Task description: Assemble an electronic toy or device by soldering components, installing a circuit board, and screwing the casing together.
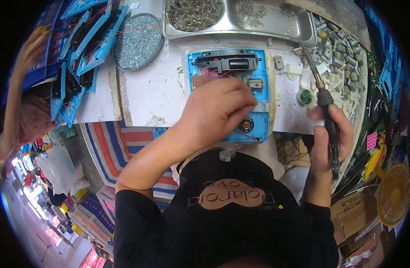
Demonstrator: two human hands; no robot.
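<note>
A light-blue plastic housing [264,123] lies on the white bench in front of me. Across its far end runs a black plastic part [241,64] with red and blue wires near it. A small metal motor [255,84] and a round speaker-like part [246,125] sit inside. My left hand [218,105] is closed over the housing's middle, fingertips pinched beside the motor; whatever they hold is hidden. To the right, my right hand [332,136] grips a soldering iron [326,102] by its black handle, tip pointing away. The tip is near a green coil [305,96], not at the housing.
A metal tray [258,32] of small metal parts stands at the back, beside a round tray [162,44] of silvery pieces. Small motors [341,56] are heaped at right. Wired blue housings [91,49] stack at left, near another person's hand [33,49]. A yellow fan [393,195] stands lower right.
</note>
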